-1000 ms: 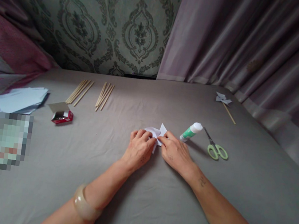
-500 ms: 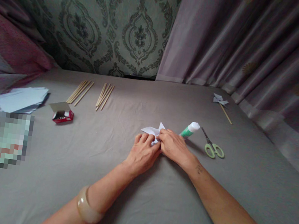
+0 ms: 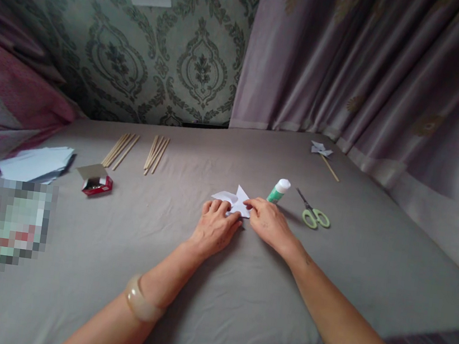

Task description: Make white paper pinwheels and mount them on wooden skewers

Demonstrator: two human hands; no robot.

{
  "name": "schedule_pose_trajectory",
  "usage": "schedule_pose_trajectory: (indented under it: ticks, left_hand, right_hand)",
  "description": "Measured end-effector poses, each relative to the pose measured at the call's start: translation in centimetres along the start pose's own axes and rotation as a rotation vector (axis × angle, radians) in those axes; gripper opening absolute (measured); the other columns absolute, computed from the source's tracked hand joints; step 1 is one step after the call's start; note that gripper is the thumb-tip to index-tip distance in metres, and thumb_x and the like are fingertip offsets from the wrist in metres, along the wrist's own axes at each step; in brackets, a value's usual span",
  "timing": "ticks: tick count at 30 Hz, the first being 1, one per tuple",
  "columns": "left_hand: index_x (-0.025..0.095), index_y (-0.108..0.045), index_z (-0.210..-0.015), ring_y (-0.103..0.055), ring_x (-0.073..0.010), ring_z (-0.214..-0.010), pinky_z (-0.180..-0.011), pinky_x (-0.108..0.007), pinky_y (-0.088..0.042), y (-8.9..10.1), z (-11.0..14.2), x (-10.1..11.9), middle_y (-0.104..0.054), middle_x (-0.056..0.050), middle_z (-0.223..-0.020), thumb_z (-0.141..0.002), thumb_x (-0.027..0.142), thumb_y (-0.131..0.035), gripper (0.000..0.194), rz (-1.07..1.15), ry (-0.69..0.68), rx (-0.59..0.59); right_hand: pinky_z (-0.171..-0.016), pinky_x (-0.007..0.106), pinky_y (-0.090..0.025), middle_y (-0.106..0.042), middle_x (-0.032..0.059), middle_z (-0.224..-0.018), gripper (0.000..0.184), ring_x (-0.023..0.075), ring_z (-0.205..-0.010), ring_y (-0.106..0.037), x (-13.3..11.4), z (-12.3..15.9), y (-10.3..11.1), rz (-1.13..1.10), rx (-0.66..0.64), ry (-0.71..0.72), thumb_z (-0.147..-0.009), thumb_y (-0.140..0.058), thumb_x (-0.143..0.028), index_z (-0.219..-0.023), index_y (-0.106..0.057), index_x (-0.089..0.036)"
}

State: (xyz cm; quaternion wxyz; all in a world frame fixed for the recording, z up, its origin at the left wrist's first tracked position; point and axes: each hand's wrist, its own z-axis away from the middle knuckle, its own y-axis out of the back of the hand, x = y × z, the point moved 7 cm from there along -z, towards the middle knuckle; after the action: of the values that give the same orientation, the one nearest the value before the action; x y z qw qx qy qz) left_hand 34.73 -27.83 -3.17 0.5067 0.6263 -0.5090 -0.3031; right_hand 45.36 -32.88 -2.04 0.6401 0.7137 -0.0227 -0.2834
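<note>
Head view: white folded-paper pinwheel (image 3: 239, 200) lies on grey cloth (image 3: 171, 232). Left hand (image 3: 216, 228) curls fingers over it, presumably steadying; right hand (image 3: 269, 220) bends fingers at its right side. Grip closure: cannot tell. Glue stick (image 3: 278, 192), scissors (image 3: 314, 215) nearby, likely for reach.

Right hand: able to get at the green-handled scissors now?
Probably yes. Nothing shows between the right hand and the green-handled scissors to its right; the glue stick is off that path. The hand would first leave the folded paper.
</note>
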Motion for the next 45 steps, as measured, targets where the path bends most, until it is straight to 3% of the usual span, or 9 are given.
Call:
schedule_pose_trajectory:
  ticks: [7, 20, 34, 41, 45]
  left_hand:
    - [0.025, -0.064, -0.106, -0.044, -0.0253, -0.101, -0.089, -0.043, -0.033, 0.4, -0.1, 0.1, -0.056, -0.009, -0.109, -0.093, 0.034, -0.042, 0.027, 0.000, -0.011, 0.013]
    - [0.023, -0.064, -0.103, -0.046, -0.0242, -0.101, -0.090, -0.042, -0.033, 0.2, 0.1, -0.2, -0.060, -0.008, -0.108, -0.094, 0.029, -0.041, 0.025, -0.009, -0.022, 0.044]
    - [0.021, -0.065, -0.096, -0.050, -0.0235, -0.101, -0.090, -0.043, -0.032, 0.4, 0.1, -0.6, -0.065, -0.007, -0.103, -0.091, 0.021, -0.044, 0.021, 0.041, -0.024, 0.030]
    - [0.020, -0.064, -0.097, -0.053, -0.0218, -0.101, -0.090, -0.042, -0.031, 0.6, -0.1, -0.7, -0.067, -0.007, -0.101, -0.092, 0.019, -0.042, 0.023, 0.084, -0.010, 0.003]
    - [0.019, -0.064, -0.092, -0.054, -0.0211, -0.100, -0.090, -0.041, -0.030, 0.5, -0.1, -0.7, -0.067, -0.006, -0.100, -0.092, 0.019, -0.041, 0.023, 0.080, -0.010, -0.006]
  right_hand:
    - [-0.086, 0.027, -0.044, -0.063, 0.0102, -0.119, 0.035, 0.0207, -0.106, -0.060, 0.9, 2.3, -0.6, 0.131, 0.077, -0.100, -0.092, -0.037, -0.017, -0.119, -0.060, -0.016]
    - [-0.084, 0.028, -0.043, -0.063, 0.0113, -0.113, 0.029, 0.0218, -0.102, -0.061, 0.8, 2.4, -1.1, 0.115, 0.043, -0.217, -0.093, -0.043, -0.025, -0.115, -0.061, -0.018]
    - [-0.081, 0.026, -0.042, -0.068, 0.0090, -0.105, 0.023, 0.0195, -0.097, -0.063, -1.3, 3.2, -1.8, -0.027, -0.024, -0.116, -0.091, -0.045, -0.024, -0.106, -0.062, -0.019]
    - [-0.074, 0.026, -0.041, -0.071, 0.0075, -0.099, 0.022, 0.0191, -0.091, -0.065, -0.9, 2.3, -1.6, -0.029, -0.062, -0.100, -0.092, -0.044, -0.024, -0.097, -0.065, -0.020]
    - [-0.076, 0.025, -0.040, -0.070, 0.0071, -0.100, 0.021, 0.0186, -0.092, -0.064, -0.8, 2.1, -1.1, -0.062, -0.020, -0.059, -0.090, -0.046, -0.022, -0.098, -0.065, -0.020]
